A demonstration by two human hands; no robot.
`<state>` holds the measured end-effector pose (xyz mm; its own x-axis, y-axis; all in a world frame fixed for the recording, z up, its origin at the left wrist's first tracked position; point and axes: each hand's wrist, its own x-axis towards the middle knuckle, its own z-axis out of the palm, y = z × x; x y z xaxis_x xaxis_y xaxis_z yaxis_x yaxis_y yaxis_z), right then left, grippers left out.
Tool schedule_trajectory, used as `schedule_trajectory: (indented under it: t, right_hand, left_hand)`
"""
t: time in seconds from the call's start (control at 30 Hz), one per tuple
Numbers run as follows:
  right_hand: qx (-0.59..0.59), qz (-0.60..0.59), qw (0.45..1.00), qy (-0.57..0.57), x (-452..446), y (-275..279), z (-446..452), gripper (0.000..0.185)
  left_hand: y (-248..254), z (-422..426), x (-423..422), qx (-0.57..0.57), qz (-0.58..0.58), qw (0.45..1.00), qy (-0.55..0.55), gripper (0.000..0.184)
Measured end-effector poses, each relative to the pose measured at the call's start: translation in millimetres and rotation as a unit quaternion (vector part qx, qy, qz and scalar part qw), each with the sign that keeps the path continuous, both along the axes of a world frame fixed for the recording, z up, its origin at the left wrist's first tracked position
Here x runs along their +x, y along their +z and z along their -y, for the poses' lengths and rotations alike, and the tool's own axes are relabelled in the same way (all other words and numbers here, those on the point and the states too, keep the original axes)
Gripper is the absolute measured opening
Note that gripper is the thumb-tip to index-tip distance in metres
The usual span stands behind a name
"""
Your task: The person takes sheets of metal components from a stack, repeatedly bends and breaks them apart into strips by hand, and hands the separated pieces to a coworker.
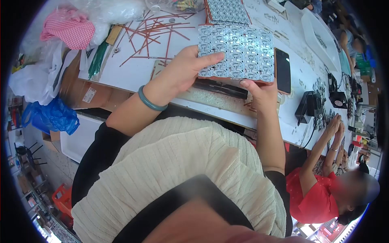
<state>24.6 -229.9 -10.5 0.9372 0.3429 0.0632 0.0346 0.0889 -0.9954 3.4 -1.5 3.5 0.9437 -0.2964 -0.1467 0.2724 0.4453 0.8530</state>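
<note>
Both of my hands hold a stack of silvery panels (237,50) with reddish-brown edges, level over the white table. My left hand (188,67) grips its left side, thumb lying on the patterned top face and the other fingers hidden beneath. At the lower right corner, my right hand (261,93) holds the stack with its thumb at the front edge. Just behind lies another silvery panel stack (229,11). A phone (283,71) rests right beside the held stack. Below it, a long black bar (221,88) lies near the table's front edge.
Thin reddish-brown strips (148,38) lie scattered at the left of the white table (115,73). Plastic bags and a checked cloth (67,28) are farther left. Black devices (310,106) stand at the right, where a person in red (314,194) works. A white tray (318,40) is at the back right.
</note>
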Motion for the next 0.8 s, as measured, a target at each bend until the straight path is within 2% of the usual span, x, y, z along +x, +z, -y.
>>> schedule_trajectory:
  t: [0.03,0.07,0.13,0.17,0.2,0.23,0.3,0.37,0.4,0.5,0.53,0.63,0.8]
  right_hand:
    - [0.011,0.002,1.000,0.004,5,-3,0,0.046]
    - [-0.057,0.075,0.994,-0.061,4,-5,-3,0.052]
    - [-0.154,0.159,0.975,-0.020,13,-6,4,0.052]
    - [-0.203,0.202,0.958,0.002,20,-7,12,0.052]
    - [-0.156,0.011,0.987,0.038,31,-9,24,0.052]
    - [-0.202,0.081,0.976,-0.015,42,-8,35,0.046]
    - [-0.279,0.218,0.928,-0.120,57,-6,48,0.037]
    - [-0.084,0.076,0.988,-0.103,44,17,40,0.037]
    - [0.014,-0.001,0.995,-0.095,34,25,36,0.037]
    - [0.108,-0.008,0.994,0.030,3,21,13,0.039]
    - [0.062,-0.042,0.997,0.004,-6,24,9,0.040]
    - [0.063,-0.076,0.995,-0.012,-12,22,9,0.038]
    - [0.108,-0.067,0.992,0.023,-18,21,6,0.039]
  left_hand:
    - [2,-3,2,-0.022,-0.046,0.998,-0.031,0.029]
    - [6,0,1,-0.036,-0.068,0.997,-0.024,0.029]
    - [12,13,-7,-0.064,-0.118,0.991,-0.012,0.029]
    - [11,13,-5,-0.058,-0.065,0.996,0.015,0.029]
    - [9,12,-2,-0.051,-0.010,0.998,0.045,0.029]
    - [8,8,1,-0.041,0.047,0.995,0.076,0.028]
    - [7,-2,2,0.048,0.132,0.986,0.093,0.028]
    - [8,-6,-2,0.099,0.171,0.975,0.098,0.028]
    - [10,-4,-3,0.107,0.175,0.975,0.092,0.028]
    - [13,-3,-9,0.137,0.164,0.976,0.047,0.030]
    - [14,-2,-9,0.146,0.158,0.976,0.028,0.032]
    - [16,-5,-10,-0.037,0.087,0.993,0.074,0.040]
    - [13,-5,-6,-0.050,0.096,0.990,0.088,0.044]
